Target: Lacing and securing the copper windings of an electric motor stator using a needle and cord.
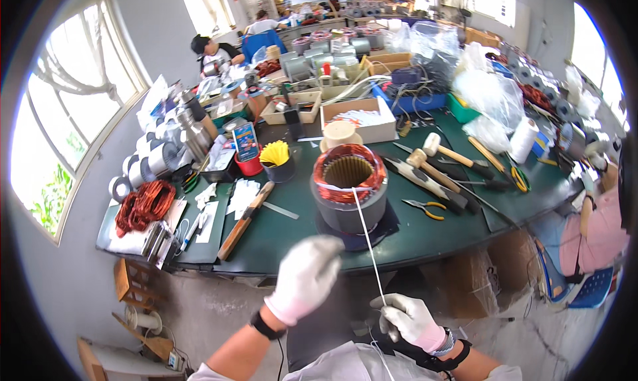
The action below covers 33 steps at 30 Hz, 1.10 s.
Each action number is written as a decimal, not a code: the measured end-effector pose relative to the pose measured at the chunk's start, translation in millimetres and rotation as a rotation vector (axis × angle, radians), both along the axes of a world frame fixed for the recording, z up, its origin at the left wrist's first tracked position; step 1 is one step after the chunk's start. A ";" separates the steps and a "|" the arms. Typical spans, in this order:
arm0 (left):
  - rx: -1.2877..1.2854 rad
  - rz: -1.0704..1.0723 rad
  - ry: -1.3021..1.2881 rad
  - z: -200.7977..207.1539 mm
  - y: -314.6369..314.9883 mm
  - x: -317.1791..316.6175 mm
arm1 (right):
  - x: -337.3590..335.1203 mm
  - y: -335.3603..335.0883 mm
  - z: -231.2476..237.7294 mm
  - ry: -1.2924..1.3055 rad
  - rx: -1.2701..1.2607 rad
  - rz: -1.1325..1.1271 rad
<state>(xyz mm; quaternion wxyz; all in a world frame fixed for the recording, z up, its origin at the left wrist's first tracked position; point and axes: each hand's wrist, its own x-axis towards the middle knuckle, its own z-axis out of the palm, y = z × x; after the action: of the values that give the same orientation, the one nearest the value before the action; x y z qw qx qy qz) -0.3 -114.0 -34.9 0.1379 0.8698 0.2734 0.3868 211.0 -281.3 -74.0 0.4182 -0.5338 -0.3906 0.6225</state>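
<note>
A motor stator [352,211], a grey cylinder with copper windings [332,158] around its upper rim, stands upright near the front edge of the green table. White lacing cord [369,248] runs taut from the windings' near side down to my right hand [409,320]. That hand, in a white glove, pinches the cord, whose loose end hangs toward my lap. My left hand [307,274], also gloved, is off the table edge, left of the cord and apart from the stator. Motion blurs its fingers, so their hold cannot be made out.
Right of the stator lie pliers [425,208], mallets [435,145] and scissors [518,178]. A wooden stick [246,221], a cup of yellow strips [276,158] and copper coils [146,207] are to the left. Behind stands a box of white pieces [359,118]. A co-worker [595,228] sits at right.
</note>
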 end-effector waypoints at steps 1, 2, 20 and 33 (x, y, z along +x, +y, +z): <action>0.099 -0.008 -0.001 12.8 18.1 4.2 | -2.7 -7.5 -0.7 -0.063 0.010 -0.041; 0.155 0.010 0.038 19.8 34.6 9.7 | -1.7 -15.9 -4.2 -0.058 0.010 -0.058; -0.066 -0.246 0.010 4.5 108.9 53.6 | 67.2 56.4 -10.2 -1.122 0.886 -0.185; 0.176 -0.288 -0.043 7.7 110.4 52.3 | 50.6 185.3 43.8 -1.243 1.190 -0.229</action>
<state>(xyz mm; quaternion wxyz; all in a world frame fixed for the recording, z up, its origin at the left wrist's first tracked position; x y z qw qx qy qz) 52.0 -3.6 -27.2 0.1212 0.9001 0.1082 0.4042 261.7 -96.1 -30.2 0.3990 -0.5057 -0.7527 -0.1357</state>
